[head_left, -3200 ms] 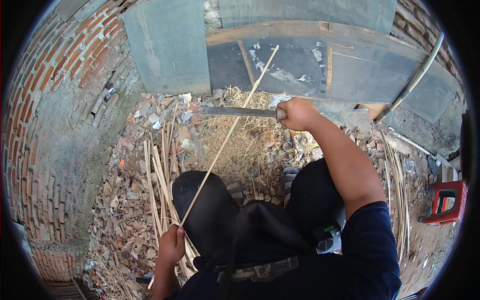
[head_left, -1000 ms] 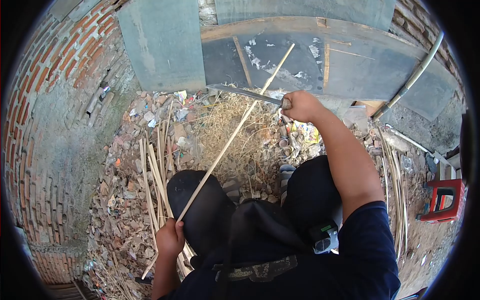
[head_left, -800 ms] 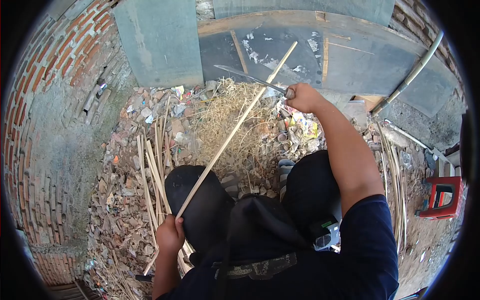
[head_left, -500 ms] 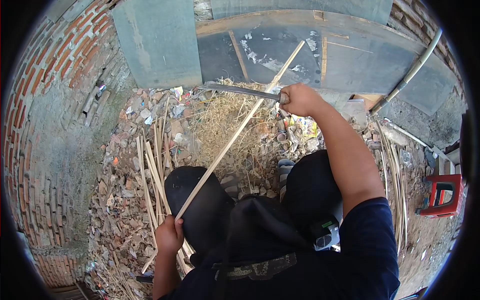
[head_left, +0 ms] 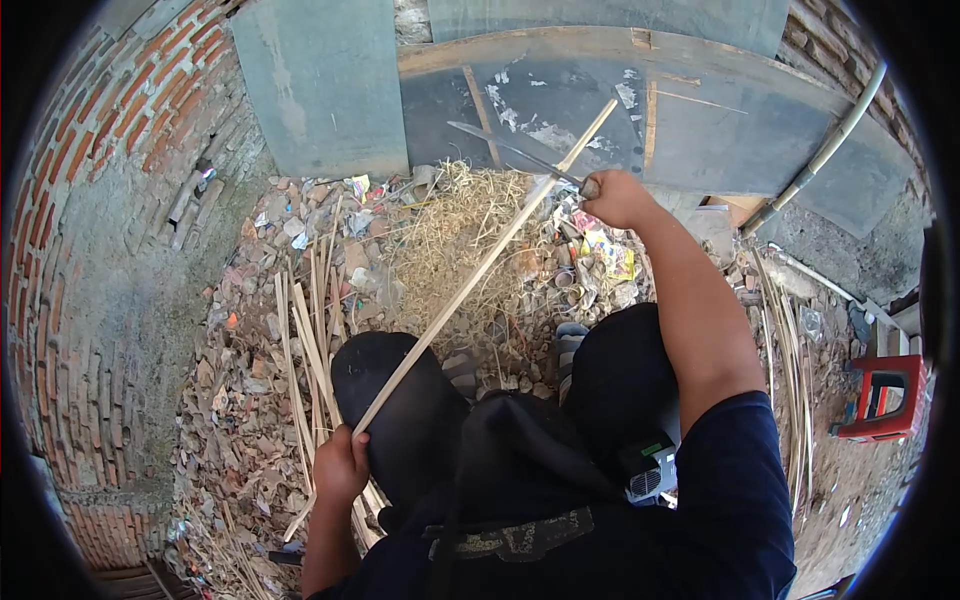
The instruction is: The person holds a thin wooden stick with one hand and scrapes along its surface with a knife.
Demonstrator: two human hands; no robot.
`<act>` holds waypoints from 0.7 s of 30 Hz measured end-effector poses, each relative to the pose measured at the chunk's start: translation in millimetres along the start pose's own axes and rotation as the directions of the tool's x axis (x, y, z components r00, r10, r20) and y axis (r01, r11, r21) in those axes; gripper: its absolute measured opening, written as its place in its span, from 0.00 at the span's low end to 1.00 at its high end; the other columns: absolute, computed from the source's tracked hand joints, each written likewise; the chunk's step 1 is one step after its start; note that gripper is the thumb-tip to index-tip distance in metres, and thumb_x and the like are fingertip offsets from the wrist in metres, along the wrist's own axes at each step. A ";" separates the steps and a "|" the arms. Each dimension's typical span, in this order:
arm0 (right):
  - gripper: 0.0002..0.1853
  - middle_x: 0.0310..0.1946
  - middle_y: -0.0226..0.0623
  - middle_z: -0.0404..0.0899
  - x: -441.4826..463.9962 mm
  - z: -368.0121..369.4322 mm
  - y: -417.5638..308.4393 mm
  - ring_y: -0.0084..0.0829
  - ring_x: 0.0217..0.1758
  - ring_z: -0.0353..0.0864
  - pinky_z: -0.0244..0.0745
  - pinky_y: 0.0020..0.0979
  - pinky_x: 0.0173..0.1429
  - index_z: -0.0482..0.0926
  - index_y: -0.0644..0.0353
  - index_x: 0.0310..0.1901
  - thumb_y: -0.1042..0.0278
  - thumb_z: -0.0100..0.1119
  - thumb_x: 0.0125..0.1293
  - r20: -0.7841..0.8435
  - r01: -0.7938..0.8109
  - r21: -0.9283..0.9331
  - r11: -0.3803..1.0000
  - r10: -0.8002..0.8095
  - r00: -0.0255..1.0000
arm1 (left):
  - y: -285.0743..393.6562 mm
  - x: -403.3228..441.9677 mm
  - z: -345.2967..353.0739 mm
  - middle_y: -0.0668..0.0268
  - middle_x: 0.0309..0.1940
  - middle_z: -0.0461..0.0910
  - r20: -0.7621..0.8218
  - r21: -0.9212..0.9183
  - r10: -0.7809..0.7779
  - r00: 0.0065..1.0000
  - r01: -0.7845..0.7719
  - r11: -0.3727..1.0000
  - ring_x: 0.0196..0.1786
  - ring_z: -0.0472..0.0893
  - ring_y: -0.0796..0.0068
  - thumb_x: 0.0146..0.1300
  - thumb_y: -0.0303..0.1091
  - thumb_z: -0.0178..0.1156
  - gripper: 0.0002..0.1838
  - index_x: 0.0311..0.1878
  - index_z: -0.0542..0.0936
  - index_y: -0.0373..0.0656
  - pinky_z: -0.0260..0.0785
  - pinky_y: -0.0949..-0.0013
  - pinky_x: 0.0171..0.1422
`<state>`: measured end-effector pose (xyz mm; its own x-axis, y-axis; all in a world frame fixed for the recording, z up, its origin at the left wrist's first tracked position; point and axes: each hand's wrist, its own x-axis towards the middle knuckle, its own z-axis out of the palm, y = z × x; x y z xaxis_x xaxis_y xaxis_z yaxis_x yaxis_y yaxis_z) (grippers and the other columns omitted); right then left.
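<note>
My left hand (head_left: 340, 465) is closed around the lower end of a long pale bamboo strip (head_left: 483, 268), beside my left knee. The strip slants up and away to the right, passing over that knee. My right hand (head_left: 615, 200) grips the handle of a machete (head_left: 520, 152), arm stretched forward. Its dark blade points up and left and crosses the strip near the far end; whether the edge touches it I cannot tell. Below the strip lies a heap of thin shavings (head_left: 450, 235). More bamboo strips (head_left: 308, 350) lie left of my knee.
Rubble and litter (head_left: 235, 400) cover the ground. A brick wall (head_left: 100, 300) stands at left, and grey panels (head_left: 320, 90) lean at the back with a pole (head_left: 820, 155). At right are more long strips (head_left: 790, 370) and a red plastic stool (head_left: 890, 400).
The machete's tip has swung upward, so the blade now tilts up to the left. My right hand has shifted slightly right and down; the strip's far end has dipped a little.
</note>
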<state>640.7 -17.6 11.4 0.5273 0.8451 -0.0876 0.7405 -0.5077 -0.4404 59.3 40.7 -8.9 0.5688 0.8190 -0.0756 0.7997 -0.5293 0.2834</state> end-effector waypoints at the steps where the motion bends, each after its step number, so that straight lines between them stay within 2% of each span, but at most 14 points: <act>1: 0.18 0.43 0.51 0.87 -1.2 3.9 -0.8 0.52 0.51 0.86 0.80 0.48 0.58 0.86 0.56 0.48 0.58 0.65 0.58 0.012 -0.040 -0.093 0.995 0.041 0.999 | 3.4 1.7 -2.5 0.43 0.24 0.79 -0.008 0.008 0.004 1.000 -0.004 1.000 0.31 0.79 0.32 0.77 0.48 0.54 0.21 0.35 0.71 0.40 0.69 0.38 0.34; 4: 0.17 0.45 0.51 0.87 -2.5 2.6 -9.7 0.51 0.52 0.86 0.80 0.48 0.59 0.86 0.55 0.49 0.59 0.62 0.60 -0.038 -0.086 -0.133 0.987 0.082 0.996 | -0.9 1.6 -3.7 0.43 0.24 0.79 0.005 0.002 0.019 1.000 -0.019 1.000 0.31 0.79 0.32 0.77 0.49 0.54 0.21 0.35 0.71 0.40 0.69 0.38 0.34; 8: 0.15 0.44 0.46 0.87 -17.9 -10.2 -45.1 0.50 0.50 0.87 0.81 0.49 0.56 0.86 0.51 0.47 0.60 0.62 0.59 0.052 0.067 -0.188 0.980 -0.058 0.997 | -4.7 -2.3 1.0 0.43 0.24 0.79 -0.001 0.004 0.015 1.000 -0.015 1.000 0.30 0.79 0.32 0.77 0.48 0.55 0.20 0.34 0.71 0.40 0.69 0.38 0.34; 9: 0.14 0.42 0.46 0.88 -19.8 -9.4 -46.7 0.50 0.49 0.87 0.82 0.49 0.55 0.86 0.49 0.47 0.60 0.62 0.59 0.062 0.129 -0.237 0.963 -0.118 0.991 | -3.8 -1.4 1.5 0.43 0.24 0.79 -0.009 0.003 0.020 1.000 -0.020 1.000 0.30 0.79 0.32 0.76 0.48 0.55 0.20 0.34 0.71 0.40 0.69 0.38 0.34; 12: 0.15 0.43 0.46 0.88 -8.1 -3.8 -16.4 0.50 0.50 0.87 0.82 0.49 0.55 0.86 0.48 0.47 0.60 0.61 0.60 0.009 0.061 -0.152 0.987 -0.060 0.998 | 0.4 -0.3 0.4 0.44 0.24 0.79 -0.024 -0.013 0.008 1.000 -0.009 1.000 0.30 0.79 0.33 0.76 0.47 0.56 0.20 0.34 0.71 0.40 0.69 0.38 0.34; 13: 0.16 0.44 0.46 0.88 -3.2 -4.1 -4.2 0.49 0.52 0.87 0.82 0.47 0.56 0.87 0.49 0.49 0.59 0.62 0.60 -0.072 -0.068 -0.058 0.996 0.064 0.995 | 1.5 -0.5 -0.1 0.44 0.24 0.79 -0.027 -0.022 0.004 1.000 -0.004 1.000 0.31 0.80 0.33 0.76 0.47 0.56 0.20 0.34 0.71 0.40 0.69 0.38 0.34; 16: 0.17 0.45 0.46 0.88 -5.1 4.5 0.4 0.49 0.52 0.87 0.83 0.47 0.57 0.87 0.51 0.50 0.57 0.62 0.61 -0.128 -0.127 -0.200 0.972 0.103 0.986 | 2.9 1.4 -3.5 0.44 0.24 0.79 -0.025 0.032 0.009 1.000 -0.008 0.999 0.30 0.80 0.33 0.76 0.47 0.56 0.20 0.34 0.71 0.40 0.69 0.38 0.34; 17: 0.18 0.44 0.46 0.88 -4.6 4.2 -0.2 0.51 0.50 0.87 0.83 0.47 0.57 0.87 0.53 0.49 0.57 0.65 0.60 -0.124 -0.150 -0.184 0.971 0.129 0.984 | 1.1 1.2 -2.9 0.44 0.24 0.79 -0.023 0.028 0.016 1.000 -0.016 0.999 0.30 0.80 0.33 0.76 0.47 0.56 0.20 0.34 0.71 0.40 0.69 0.39 0.34; 21: 0.18 0.42 0.47 0.88 -5.7 -0.8 -3.8 0.51 0.50 0.87 0.82 0.47 0.57 0.87 0.53 0.49 0.58 0.67 0.57 -0.064 0.020 -0.111 0.994 -0.027 0.998 | 0.0 0.9 -0.5 0.44 0.24 0.79 -0.022 0.013 0.031 0.999 -0.031 0.999 0.30 0.80 0.33 0.76 0.47 0.56 0.19 0.34 0.71 0.40 0.69 0.39 0.33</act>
<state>635.2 -20.5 14.3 0.5325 0.8462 -0.0179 0.7925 -0.5059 -0.3406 59.7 41.6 -8.5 0.5894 0.8065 -0.0461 0.7841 -0.5574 0.2731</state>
